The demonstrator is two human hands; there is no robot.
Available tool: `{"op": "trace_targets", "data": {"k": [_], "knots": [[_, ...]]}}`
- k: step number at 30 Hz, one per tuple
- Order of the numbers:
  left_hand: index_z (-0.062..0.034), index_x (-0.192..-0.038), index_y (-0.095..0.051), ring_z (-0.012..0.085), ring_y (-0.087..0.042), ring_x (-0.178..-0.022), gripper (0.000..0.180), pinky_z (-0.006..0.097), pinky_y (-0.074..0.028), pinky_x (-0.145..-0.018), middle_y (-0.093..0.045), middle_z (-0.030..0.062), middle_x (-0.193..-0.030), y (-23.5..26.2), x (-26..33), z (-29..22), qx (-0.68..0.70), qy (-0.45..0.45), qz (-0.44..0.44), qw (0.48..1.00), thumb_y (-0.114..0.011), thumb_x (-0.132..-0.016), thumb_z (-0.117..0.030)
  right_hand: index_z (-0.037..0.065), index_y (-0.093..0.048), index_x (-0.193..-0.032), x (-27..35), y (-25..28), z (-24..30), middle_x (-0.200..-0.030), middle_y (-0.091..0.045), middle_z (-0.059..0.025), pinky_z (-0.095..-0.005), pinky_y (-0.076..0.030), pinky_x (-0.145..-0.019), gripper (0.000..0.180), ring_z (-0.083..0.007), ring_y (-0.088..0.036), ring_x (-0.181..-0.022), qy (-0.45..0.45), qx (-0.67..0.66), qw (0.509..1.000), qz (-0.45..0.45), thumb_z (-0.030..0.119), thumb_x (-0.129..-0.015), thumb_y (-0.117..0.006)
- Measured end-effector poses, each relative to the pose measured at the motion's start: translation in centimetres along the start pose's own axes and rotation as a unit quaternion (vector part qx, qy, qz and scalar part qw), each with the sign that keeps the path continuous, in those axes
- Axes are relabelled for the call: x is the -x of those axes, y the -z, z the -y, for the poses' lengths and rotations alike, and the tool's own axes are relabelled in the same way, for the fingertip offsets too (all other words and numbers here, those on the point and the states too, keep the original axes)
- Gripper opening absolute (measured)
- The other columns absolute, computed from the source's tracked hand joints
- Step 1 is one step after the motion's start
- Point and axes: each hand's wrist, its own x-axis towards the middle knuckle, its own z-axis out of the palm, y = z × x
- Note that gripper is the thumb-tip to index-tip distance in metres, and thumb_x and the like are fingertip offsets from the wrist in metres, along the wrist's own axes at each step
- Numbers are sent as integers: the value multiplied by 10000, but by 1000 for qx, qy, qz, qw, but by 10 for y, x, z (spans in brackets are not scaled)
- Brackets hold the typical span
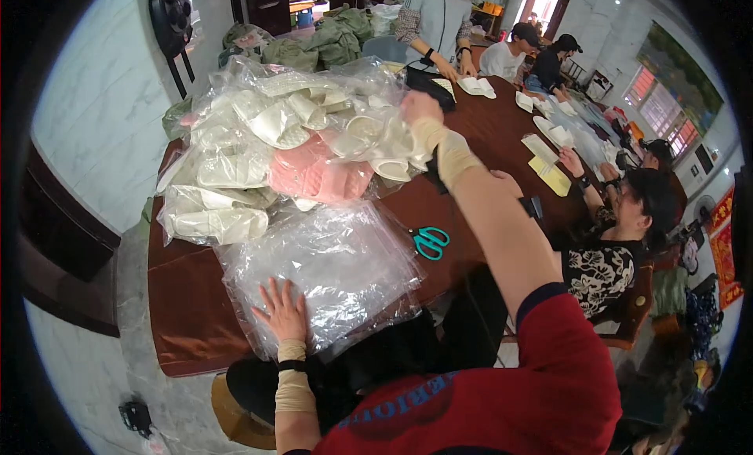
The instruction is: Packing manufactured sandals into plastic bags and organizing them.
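My left hand point(282, 312) lies flat, fingers spread, on a stack of clear plastic bags point(329, 267) at the near edge of the brown table point(188, 306). My right arm reaches far out; my right hand point(420, 108) is at the heap of bagged cream slippers point(267, 133), fingers closed on a bagged cream slipper point(384, 145) at the heap's right side. A bagged pink pair point(318, 176) lies at the heap's front.
Teal-handled scissors point(430, 242) lie right of the bag stack. A seated person point(620, 235) works at my right, others sit farther along, one stands at the far end. Loose cream slippers point(549, 129) lie down the table. Green sacks point(329, 39) are stacked behind.
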Motion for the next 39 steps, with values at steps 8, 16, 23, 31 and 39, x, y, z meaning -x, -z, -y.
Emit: {"op": "trace_targets", "data": {"k": [8, 16, 23, 31, 39], "knots": [[-262, -1303, -451, 288, -155, -1385, 420, 637, -12, -1036, -267, 28, -1475, -19, 3, 25, 51, 11, 17, 998, -470, -884, -300, 83, -624, -853, 27, 126, 71, -834, -653, -64, -323, -452, -723, 136, -214, -612, -814, 404, -102, 875, 248, 118, -827, -496], [-45, -1336, -397, 264, -267, -1339, 438, 451, 84, -1089, -403, 121, -1387, -59, 2, 75, 462, 113, -37, 879, -392, -929, -207, 26, -638, -883, 80, 109, 107, -916, -645, -44, -287, -438, -816, 171, -147, -582, -895, 461, -195, 718, 484, 13, -818, -481], [-22, -1339, -381, 265, -483, -1147, 472, 427, -294, -1046, -501, 140, -1258, -64, 24, 73, 682, 121, -18, 721, -452, -930, -246, 28, -607, -1029, 122, -4, 24, -844, -632, -52, -269, -480, -730, 270, -144, -609, -818, 372, -164, 850, 335, -26, -845, -416], [-21, -1336, -384, 260, -478, -1153, 469, 424, -297, -1045, -496, 137, -1265, -65, 29, 74, 685, 152, -18, 713, -434, -935, -259, -20, -614, -896, 212, 12, -65, -711, -631, -141, -309, -513, -459, 242, -200, -623, -539, -67, -121, 658, 740, 108, -863, -411], [-20, -1333, -387, 256, -473, -1158, 468, 420, -300, -1045, -491, 135, -1272, -68, 27, 75, 698, 150, -23, 700, -416, -939, -271, -14, -612, -943, 301, -46, -63, -642, -615, -92, -259, -474, -435, 227, -155, -587, -482, -135, -279, 792, 526, 195, -893, -539]]}}
